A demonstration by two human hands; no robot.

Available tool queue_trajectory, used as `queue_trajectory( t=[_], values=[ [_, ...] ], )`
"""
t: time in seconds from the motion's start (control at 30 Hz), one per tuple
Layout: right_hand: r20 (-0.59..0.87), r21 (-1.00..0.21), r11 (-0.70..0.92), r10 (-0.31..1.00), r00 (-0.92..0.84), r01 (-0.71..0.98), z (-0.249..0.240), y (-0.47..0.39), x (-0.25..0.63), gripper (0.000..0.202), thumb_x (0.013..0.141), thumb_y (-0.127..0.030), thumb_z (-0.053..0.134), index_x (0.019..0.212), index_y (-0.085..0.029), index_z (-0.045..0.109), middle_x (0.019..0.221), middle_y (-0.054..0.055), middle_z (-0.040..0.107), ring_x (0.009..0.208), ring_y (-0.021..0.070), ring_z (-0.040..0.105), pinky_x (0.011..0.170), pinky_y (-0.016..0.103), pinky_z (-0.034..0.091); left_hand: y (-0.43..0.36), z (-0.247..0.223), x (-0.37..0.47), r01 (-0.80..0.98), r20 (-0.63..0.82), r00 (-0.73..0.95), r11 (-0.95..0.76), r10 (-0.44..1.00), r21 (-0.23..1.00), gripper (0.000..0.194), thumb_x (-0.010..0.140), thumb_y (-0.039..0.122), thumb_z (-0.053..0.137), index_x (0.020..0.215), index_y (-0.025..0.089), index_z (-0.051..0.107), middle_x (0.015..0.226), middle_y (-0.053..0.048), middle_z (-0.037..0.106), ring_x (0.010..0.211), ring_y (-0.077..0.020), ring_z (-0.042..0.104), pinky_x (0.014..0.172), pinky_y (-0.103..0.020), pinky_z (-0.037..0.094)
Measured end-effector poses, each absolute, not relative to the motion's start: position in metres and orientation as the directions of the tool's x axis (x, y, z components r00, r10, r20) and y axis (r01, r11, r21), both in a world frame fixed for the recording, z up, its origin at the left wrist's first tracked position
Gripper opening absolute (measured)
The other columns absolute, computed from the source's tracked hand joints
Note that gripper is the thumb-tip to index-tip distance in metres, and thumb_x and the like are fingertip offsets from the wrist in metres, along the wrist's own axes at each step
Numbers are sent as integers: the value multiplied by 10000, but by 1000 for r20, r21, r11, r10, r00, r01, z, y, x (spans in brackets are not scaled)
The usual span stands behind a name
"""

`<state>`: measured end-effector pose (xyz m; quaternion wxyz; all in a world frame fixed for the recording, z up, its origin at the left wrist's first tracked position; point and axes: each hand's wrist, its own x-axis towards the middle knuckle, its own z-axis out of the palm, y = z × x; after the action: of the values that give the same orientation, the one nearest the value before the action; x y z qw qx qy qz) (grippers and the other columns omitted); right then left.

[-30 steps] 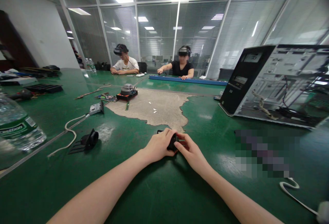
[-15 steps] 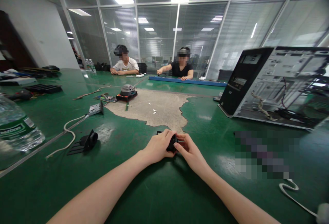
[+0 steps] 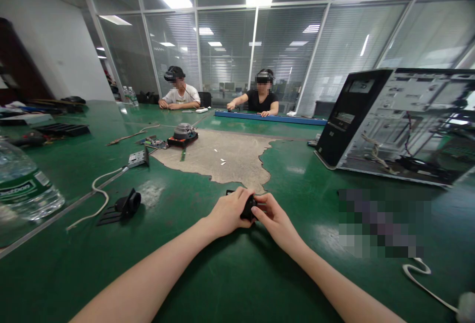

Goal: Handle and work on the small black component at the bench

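Both of my hands hold a small black plastic part (image 3: 248,207) just above the green table, in front of me. My left hand (image 3: 232,209) wraps over it from the left, and a thin black edge sticks out beyond the knuckles. From the right, my right hand (image 3: 272,212) pinches it between thumb and fingers. Much of the part is hidden by my fingers, so its exact kind cannot be made out. To the left lies a black slotted bracket with a round piece (image 3: 128,205), apart from my hands.
An open computer case (image 3: 393,125) stands at the right, near a blurred-out strip (image 3: 382,221). A water bottle (image 3: 27,182) is at left. A metal box with a white cable (image 3: 138,157) and a heatsink fan (image 3: 183,134) lie farther back. Two people sit across the table (image 3: 185,278).
Almost nothing differs. My hands keep the same grip on the black plastic part at the same spot, and the view has shifted very slightly.
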<state>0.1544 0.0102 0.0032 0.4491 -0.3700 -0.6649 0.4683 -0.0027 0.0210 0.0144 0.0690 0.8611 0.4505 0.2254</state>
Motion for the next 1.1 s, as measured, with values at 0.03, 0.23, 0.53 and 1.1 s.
queue_trajectory(
  t=[0.03,0.23,0.53,1.1],
  values=[
    [242,-959,276,916,-318,65,2,12,154,160,770,-284,517,901,-212,463,922,17,540,862,154,575,728,287,497,21,14,-3,743,326,493,-585,807,324,643,614,238,635,1151,230,284,1080,-41,456,905,-216,530,742,-325,448],
    [211,-956,264,921,-328,126,5,11,154,254,771,-279,506,1009,-206,457,1025,54,530,894,167,569,769,319,489,21,16,-2,757,315,487,-574,815,312,616,616,240,628,1136,229,297,1065,-44,459,873,-212,535,713,-322,445],
    [269,-940,319,912,-310,124,5,9,154,156,779,-295,504,905,-213,463,900,12,554,827,142,575,734,288,491,20,17,-2,762,304,486,-567,820,312,624,623,236,621,1148,236,283,1092,-45,450,901,-220,534,727,-326,440],
    [280,-922,346,906,-316,175,4,8,156,191,770,-270,522,939,-211,455,928,24,565,851,154,579,807,335,468,20,17,-2,755,301,483,-565,822,334,638,607,228,636,1143,230,291,1082,-43,454,907,-217,532,745,-328,437]
  ],
)
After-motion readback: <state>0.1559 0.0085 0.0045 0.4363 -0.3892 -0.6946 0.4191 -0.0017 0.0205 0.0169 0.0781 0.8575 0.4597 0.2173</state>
